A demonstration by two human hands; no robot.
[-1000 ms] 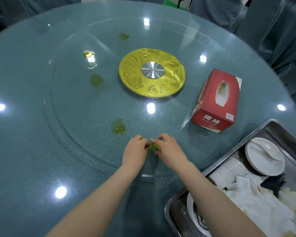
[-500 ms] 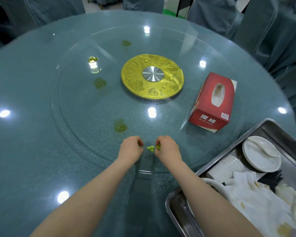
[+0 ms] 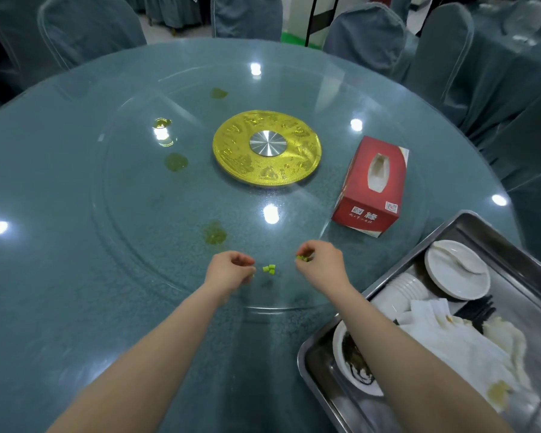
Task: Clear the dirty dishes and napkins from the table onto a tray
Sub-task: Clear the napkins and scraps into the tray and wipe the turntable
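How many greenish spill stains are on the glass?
4: far stain, left, under a glare, below that, and near the left hand.

Metal tray (image 3: 469, 228) at table's near right edge, rectangular, shiny steel, loaded. Inside: white plate (image 3: 456, 270) with a spoon-like piece lying on it at far end; stack of white paper cups (image 3: 400, 292) on its side just left of plate; crumpled stained white napkins (image 3: 456, 345) heaped in middle; dirty white bowl (image 3: 353, 360) with dark residue at near left corner; dark utensils (image 3: 478, 310) between plate and napkins. Small green food bits (image 3: 269, 269) loose on glass turntable; more green bits (image 3: 303, 259) pinched up off the glass.
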